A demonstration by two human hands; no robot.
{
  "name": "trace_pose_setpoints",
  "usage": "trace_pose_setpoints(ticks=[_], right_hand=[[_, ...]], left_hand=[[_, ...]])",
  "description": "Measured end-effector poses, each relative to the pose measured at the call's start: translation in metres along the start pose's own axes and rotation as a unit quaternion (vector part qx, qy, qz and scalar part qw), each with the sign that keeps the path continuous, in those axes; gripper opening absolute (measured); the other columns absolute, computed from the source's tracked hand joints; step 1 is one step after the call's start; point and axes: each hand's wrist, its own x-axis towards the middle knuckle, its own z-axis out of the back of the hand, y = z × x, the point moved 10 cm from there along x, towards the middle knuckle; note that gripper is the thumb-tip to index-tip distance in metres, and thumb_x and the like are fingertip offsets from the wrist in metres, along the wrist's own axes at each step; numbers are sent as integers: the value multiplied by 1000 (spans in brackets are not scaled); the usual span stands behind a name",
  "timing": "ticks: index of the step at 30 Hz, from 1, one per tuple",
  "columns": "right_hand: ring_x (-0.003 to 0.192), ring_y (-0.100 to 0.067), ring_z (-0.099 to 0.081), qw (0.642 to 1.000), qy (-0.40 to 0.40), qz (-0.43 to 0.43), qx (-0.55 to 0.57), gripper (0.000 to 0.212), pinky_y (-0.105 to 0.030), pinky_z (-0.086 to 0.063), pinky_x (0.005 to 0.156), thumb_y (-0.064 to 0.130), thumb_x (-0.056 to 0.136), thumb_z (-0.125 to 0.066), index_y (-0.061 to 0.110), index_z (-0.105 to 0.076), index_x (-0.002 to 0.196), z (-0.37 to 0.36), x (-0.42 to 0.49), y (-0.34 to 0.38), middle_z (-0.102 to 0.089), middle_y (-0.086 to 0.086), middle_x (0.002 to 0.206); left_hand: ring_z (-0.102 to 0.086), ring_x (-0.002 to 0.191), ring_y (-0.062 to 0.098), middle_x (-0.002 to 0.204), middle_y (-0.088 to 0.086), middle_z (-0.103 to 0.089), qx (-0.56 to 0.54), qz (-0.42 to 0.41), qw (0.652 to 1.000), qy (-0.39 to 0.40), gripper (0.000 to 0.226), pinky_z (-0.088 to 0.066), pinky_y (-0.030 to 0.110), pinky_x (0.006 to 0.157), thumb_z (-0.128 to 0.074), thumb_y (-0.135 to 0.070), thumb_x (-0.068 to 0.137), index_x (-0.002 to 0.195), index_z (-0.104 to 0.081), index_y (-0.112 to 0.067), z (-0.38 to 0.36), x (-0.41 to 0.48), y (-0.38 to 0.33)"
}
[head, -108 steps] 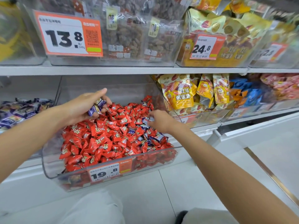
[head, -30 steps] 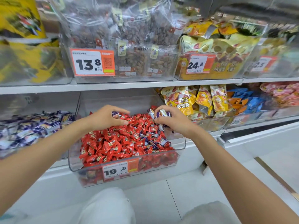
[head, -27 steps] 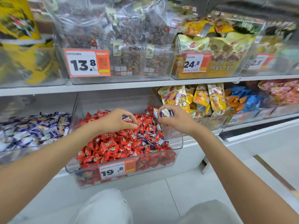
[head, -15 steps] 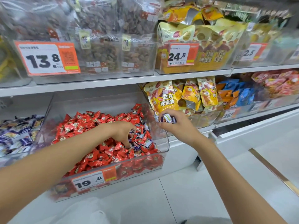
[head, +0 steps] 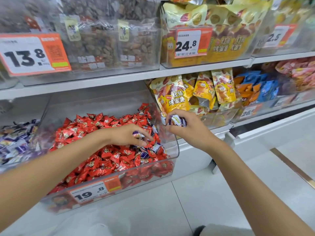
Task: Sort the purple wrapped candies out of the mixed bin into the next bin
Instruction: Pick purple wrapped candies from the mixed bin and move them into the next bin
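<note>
So, left hand (head: 129,135) down in clear mixed bin (head: 176,147), near right wall, fingers pinched on one purple wrapped candy (head: 137,134) over red candies (head: 95,150). Right hand (head: 185,127) just past bin's right wall, fist clamped on small bunch of purple candies (head: 176,120). More purple ones loose by bin's front right corner. Purple bin (head: 15,142) sits at left, touching mixed bin.

Mixed bin (head: 175,150) sits right of the next bin (head: 10,167).

The lower shelf (head: 221,132) carries the mixed bin (head: 173,150) beside a purple-candy bin (head: 15,143).
</note>
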Motion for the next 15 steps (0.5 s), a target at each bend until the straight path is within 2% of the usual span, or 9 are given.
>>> trace_pose_setpoints(ticks=[2,3,4,6,8,10,11,14,15], right_hand=[[61,-10,-47,1000,-2,-6,9,10,-19,-38,59,8,87,-67,17,-61,87,0,0,-1,-56,-3,75],[59,-8,-46,1000,-3,-8,13,10,-17,-37,58,7,87,-67,16,-61,88,0,0,-1,-55,0,73],[58,-6,-45,1000,-5,-8,16,10,-16,-37,58,6,87,-67,15,-61,88,0,0,-1,-54,3,72],[57,-2,-44,1000,-11,-7,23,11,-12,-36,58,4,86,-67,13,-61,87,1,0,0,-52,6,71],[57,-1,-44,1000,-13,-3,25,12,-10,-35,57,3,86,-67,13,-61,86,0,-1,2,-52,6,71],[55,1,-44,1000,-12,-3,23,14,-10,-34,56,3,86,-67,15,-60,86,-1,-2,3,-51,6,70],[54,1,-44,1000,-10,-4,19,16,-9,-34,55,3,86,-67,17,-60,86,-2,-2,4,-52,7,70],[56,0,-45,1000,-5,-6,-11,21,-10,-36,55,6,87,-66,25,-58,86,-4,-3,8,-54,6,73],[58,-2,-45,1000,-4,-3,-25,22,-12,-37,56,7,88,-66,27,-58,84,-5,-3,11,-54,7,73]], left_hand=[[-60,92,-6,114,-17,-65,66,10,997,40,32,-47,20,88,-73,-31,84,115,-70,-33,-13,3,5],[-58,104,-3,116,-19,-64,96,14,994,54,32,-43,26,98,-76,-34,81,113,-71,-34,-19,5,7],[-57,107,1,114,-21,-63,119,17,991,64,33,-43,29,99,-78,-35,78,111,-71,-34,-23,7,7],[-57,89,-2,100,-20,-62,128,27,990,62,30,-46,24,82,-79,-32,78,106,-72,-30,-24,9,6],[-53,60,0,83,-7,-66,82,32,996,28,23,-45,20,58,-78,-27,80,103,-72,-27,-17,10,5],[-50,52,10,77,11,-69,42,17,999,-22,19,-44,21,48,-75,-27,83,101,-72,-27,-6,7,2],[-48,50,12,76,12,-70,22,7,999,-47,20,-42,22,46,-74,-26,83,103,-72,-27,0,3,1],[-35,42,13,61,-10,-68,-11,-14,994,-108,23,-36,25,44,-70,-24,87,110,-72,-28,19,-14,-6],[-37,43,13,59,-12,-67,-10,-18,992,-127,20,-38,27,44,-69,-25,87,107,-73,-29,26,-22,-10]])
